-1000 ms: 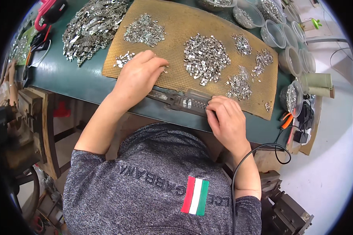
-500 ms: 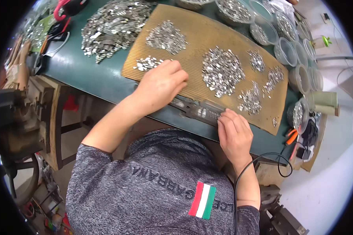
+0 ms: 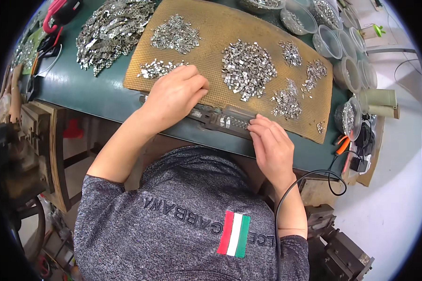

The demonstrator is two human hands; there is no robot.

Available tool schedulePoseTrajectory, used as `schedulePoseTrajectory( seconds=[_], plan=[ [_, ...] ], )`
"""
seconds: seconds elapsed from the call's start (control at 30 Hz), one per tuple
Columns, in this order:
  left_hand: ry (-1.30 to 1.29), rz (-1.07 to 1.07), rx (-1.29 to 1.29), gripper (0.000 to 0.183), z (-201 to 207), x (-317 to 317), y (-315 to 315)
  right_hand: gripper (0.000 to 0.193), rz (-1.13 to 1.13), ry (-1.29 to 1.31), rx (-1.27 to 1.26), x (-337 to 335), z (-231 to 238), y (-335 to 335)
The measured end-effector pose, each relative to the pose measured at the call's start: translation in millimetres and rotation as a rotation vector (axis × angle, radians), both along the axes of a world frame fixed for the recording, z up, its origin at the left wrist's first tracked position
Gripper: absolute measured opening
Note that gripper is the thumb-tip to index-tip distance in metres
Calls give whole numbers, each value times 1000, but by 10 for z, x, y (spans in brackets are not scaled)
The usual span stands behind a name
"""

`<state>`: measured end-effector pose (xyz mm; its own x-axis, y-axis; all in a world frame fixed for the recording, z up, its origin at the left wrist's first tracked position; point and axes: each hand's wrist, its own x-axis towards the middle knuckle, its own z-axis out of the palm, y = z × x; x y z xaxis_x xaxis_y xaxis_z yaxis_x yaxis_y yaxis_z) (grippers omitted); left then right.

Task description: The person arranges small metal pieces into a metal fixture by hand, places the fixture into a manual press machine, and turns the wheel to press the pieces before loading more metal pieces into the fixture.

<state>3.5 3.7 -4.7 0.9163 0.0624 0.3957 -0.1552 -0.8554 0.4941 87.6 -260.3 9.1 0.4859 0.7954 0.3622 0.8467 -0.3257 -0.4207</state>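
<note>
A long, narrow dark metal jig (image 3: pixel 211 122) lies along the front edge of the table, with small shiny links set in its slot. My right hand (image 3: pixel 273 145) grips the jig's right end, thumb below and fingers on top. Over the jig's left part, my left hand (image 3: pixel 176 97) is closed, with fingers bent and fingertips turned down out of sight. Whatever it may hold is hidden. Just beyond it, a small pile of flat silver pieces (image 3: pixel 155 69) lies on the ribbed golden-brown mat (image 3: pixel 211 28).
More mat piles include square silver links (image 3: pixel 248 68) and thin pins (image 3: pixel 176 35). A heap of linked metal bands (image 3: pixel 112 33) lies left on the green table (image 3: pixel 89 77). Clear plastic tubs (image 3: pixel 327 41) line the far right, near orange-handled pliers (image 3: pixel 343 144). A black cable (image 3: pixel 309 174) crosses my right forearm.
The whole view has shifted, so the table and mat appear farther up and left. Both hands keep nearly the same poses at the jig.
</note>
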Motion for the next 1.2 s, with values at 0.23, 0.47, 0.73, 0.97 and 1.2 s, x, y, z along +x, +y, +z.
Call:
schedulePoseTrajectory(
  seconds=[0.23,0.47,0.73,0.97,1.2],
  plan=[
    [6,2,36,10,31,20,-34,19,-38,24,43,-49,-46,23],
    [-71,22,23,11,47,25,-163,16,-82,-88,8,-84,-38,130],
    [-137,-246,-148,20,-6,35,-603,13,-2,141,64,70,11,-8],
    [-88,-283,-51,21,-27,66,-693,14,-65,198,118,50,-67,-38],
    [-8,-268,-228,20,104,46,-466,19,-116,121,134,-12,-82,60]
  ],
)
